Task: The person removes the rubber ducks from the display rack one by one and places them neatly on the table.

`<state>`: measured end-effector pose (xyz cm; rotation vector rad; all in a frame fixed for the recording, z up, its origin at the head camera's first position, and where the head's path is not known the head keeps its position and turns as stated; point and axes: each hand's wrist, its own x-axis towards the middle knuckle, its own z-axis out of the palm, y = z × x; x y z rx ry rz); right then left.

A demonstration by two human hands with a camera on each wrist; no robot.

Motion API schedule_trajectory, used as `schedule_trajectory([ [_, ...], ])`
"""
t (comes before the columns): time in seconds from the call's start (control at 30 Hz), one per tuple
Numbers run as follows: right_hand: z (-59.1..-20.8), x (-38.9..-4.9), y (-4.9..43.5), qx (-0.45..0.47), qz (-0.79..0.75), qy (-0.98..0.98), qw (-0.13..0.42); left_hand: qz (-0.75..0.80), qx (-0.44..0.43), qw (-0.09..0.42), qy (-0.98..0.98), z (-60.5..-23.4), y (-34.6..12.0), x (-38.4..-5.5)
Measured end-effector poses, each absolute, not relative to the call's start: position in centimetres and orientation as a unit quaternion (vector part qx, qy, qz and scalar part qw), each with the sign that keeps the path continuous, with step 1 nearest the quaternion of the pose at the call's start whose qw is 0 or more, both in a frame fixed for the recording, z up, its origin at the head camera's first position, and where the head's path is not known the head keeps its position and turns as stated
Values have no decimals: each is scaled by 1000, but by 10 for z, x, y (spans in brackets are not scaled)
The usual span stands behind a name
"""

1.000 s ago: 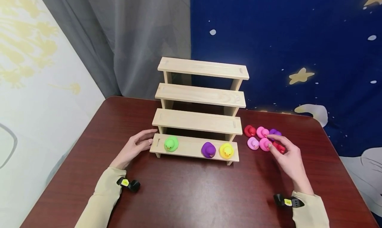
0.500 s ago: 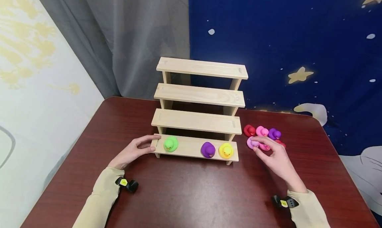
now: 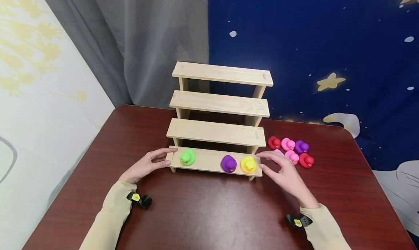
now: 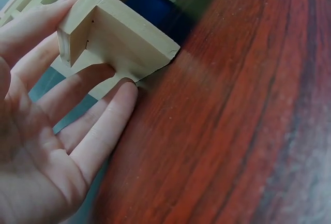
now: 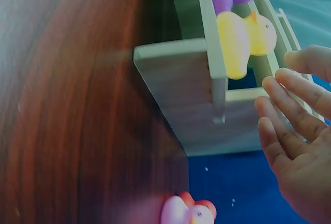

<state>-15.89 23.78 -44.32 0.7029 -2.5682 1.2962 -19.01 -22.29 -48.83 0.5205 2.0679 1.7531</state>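
A four-step wooden display stand [image 3: 216, 131] rises at the table's middle. On its lowest step sit a green rubber duck [image 3: 187, 158] at left, a purple rubber duck [image 3: 228, 164] and a yellow rubber duck [image 3: 248, 165] at right. My left hand [image 3: 144, 167] holds the step's left end, thumb at the front edge and index finger over the top; the other fingers meet the side panel [image 4: 124, 38]. At the right end, my right hand [image 3: 286, 174] holds nothing, its fingers spread and fingertips close beside the yellow duck.
Right of the stand, several rubber ducks are grouped on the dark red table [image 3: 203, 213]: red [image 3: 274, 143], pink [image 3: 288, 144], purple [image 3: 302, 147] and another red [image 3: 306, 160] among them. A grey curtain [image 3: 163, 35] and blue starry cloth [image 3: 294, 53] hang behind.
My right hand has moved left from above the grouped ducks to the lowest step's right end. My left hand has come onto the step's left end. The ducks have stayed put.
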Motion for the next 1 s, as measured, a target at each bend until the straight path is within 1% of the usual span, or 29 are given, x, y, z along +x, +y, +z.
schedule_trajectory([
  [0.23,-453,-160,228,264,437,-857,69,636,195,199,719,-491,-224,-192],
  [0.5,-457,-162,224,270,448,-847,89,645,186,209,711,-491,-224,-192],
  [0.73,-454,-162,222,269,456,-844,88,648,189,211,707,-490,-225,-192],
  [1.0,-417,-146,214,268,465,-840,85,652,190,216,701,-490,-225,-193],
])
